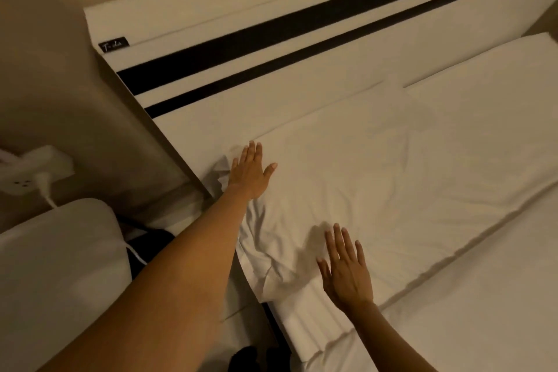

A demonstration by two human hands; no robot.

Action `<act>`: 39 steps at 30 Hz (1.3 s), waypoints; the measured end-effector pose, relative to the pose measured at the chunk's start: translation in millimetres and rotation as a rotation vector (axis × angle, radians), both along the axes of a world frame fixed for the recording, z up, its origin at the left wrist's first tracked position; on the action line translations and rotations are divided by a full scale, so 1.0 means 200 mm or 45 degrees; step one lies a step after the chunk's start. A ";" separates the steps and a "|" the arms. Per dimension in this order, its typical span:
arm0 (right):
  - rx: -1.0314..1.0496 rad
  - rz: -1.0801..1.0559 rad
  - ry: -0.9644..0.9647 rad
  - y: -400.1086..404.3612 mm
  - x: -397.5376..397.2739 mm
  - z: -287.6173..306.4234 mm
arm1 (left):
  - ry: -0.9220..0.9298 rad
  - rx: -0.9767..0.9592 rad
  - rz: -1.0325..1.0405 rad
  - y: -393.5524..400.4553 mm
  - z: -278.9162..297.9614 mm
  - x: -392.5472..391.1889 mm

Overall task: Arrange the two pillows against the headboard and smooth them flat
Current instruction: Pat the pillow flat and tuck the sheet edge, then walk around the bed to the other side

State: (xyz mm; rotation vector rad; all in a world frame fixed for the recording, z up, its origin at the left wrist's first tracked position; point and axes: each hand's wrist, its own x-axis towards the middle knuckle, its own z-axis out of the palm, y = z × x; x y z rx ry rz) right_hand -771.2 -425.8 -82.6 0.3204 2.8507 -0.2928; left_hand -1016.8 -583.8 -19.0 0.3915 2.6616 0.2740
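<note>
Pillows: two white ones lie flat in a row along the foot of the headboard (302, 48), running from centre frame to the right edge. Near pillow (377, 190) fills the middle of the frame; far pillow (489, 93) sits at upper right, its end just beside the near one. Headboard is white with two dark stripes and a small dark label at upper left.

Left hand (250, 172), centre-left: open, fingers spread, palm down on the wrinkled upper-left corner of the near pillow, gripping nothing. Right hand (347, 269), lower centre: open, fingers spread, palm down on the pillow's lower edge, gripping nothing. Creases are concentrated between the two hands.

White sheet (453, 326) covers the lower right. Wall socket (27, 172) with a plugged-in white cable at left edge.
</note>
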 end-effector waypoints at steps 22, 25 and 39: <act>0.216 -0.432 0.142 0.44 -0.06 1.72 | 0.227 -0.108 -0.410 0.23 1.48 0.43; 0.271 -0.558 0.220 0.43 0.12 1.89 | 0.287 -0.101 -0.522 0.28 1.63 0.54; 0.442 -1.249 0.252 0.34 1.53 2.32 | 0.442 0.108 -1.215 0.79 2.09 1.63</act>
